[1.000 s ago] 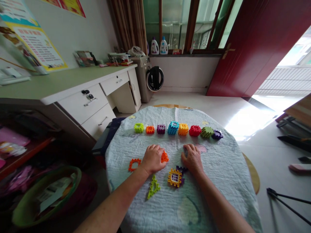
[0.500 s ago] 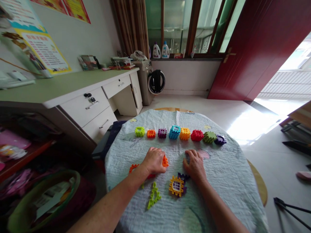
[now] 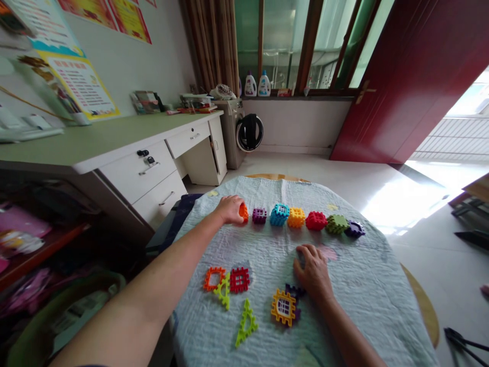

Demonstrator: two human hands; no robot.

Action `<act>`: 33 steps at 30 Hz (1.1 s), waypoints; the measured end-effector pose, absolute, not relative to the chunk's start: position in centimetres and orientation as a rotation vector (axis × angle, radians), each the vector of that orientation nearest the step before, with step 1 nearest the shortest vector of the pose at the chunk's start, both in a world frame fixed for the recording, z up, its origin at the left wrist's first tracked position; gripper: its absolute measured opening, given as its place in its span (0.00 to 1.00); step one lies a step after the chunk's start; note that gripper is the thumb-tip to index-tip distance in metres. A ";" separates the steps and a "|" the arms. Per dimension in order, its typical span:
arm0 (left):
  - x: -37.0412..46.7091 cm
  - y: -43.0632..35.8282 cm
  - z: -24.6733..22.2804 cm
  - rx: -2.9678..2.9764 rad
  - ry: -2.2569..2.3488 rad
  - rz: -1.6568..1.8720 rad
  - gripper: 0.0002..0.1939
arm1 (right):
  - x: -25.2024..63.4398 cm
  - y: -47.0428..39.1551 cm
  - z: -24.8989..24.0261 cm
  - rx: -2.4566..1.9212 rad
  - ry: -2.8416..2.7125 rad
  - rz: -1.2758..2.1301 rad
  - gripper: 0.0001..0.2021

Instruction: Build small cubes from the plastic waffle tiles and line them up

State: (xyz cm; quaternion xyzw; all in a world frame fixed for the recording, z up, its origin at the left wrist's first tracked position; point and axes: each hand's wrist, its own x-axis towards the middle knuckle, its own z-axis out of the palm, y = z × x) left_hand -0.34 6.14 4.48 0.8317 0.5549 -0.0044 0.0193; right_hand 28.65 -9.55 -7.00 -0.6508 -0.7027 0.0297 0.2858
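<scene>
At the left end of a row of block stacks, my left hand (image 3: 231, 209) has its fingers round an orange block stack (image 3: 244, 212). It hides what lies behind it. To the right stand purple (image 3: 259, 215), blue (image 3: 279, 214), yellow (image 3: 296, 217), red (image 3: 316, 220), green (image 3: 336, 224) and dark purple (image 3: 355, 229) stacks. My right hand (image 3: 312, 267) rests on the cloth, fingers loosely spread, near a yellow frame piece (image 3: 283, 308). Nearer the left are an orange frame (image 3: 214, 271), a red grid piece (image 3: 239, 280) and two green triangles (image 3: 222, 292), (image 3: 247, 324).
A pale patterned cloth (image 3: 267, 255) covers the round table. Beyond it stand a long desk (image 3: 145, 130), a washing machine (image 3: 232, 130) with its door open, and a red door (image 3: 401, 86). A basket (image 3: 72, 311) is at the lower left.
My left hand has moved away from me and left, from beside the loose pieces to the row's left end. The orange frame and red piece are uncovered. The camera view has shifted slightly.
</scene>
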 end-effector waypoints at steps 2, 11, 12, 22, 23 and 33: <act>0.0 6.8 4.2 2.578 1.709 -0.092 0.22 | 28.7 -9.6 -7.0 -1.738 -1.878 0.077 0.11; 0.6 8.5 2.8 2.576 1.719 -0.217 0.21 | 28.7 -9.6 -6.9 -1.756 -1.883 0.073 0.11; 0.6 8.6 2.7 2.575 1.723 -0.231 0.21 | 28.7 -9.6 -6.9 -1.757 -1.884 0.073 0.11; 0.6 6.2 4.6 2.687 1.664 -0.103 0.27 | 28.6 -9.7 -6.7 -1.769 -1.883 0.087 0.12; 0.6 5.1 4.9 2.724 1.624 -0.017 0.27 | 28.6 -9.6 -6.7 -1.767 -1.885 0.084 0.12; -1.2 -9.5 2.6 2.607 1.331 -0.084 0.20 | 28.6 -9.6 -6.5 -1.798 -1.909 0.090 0.12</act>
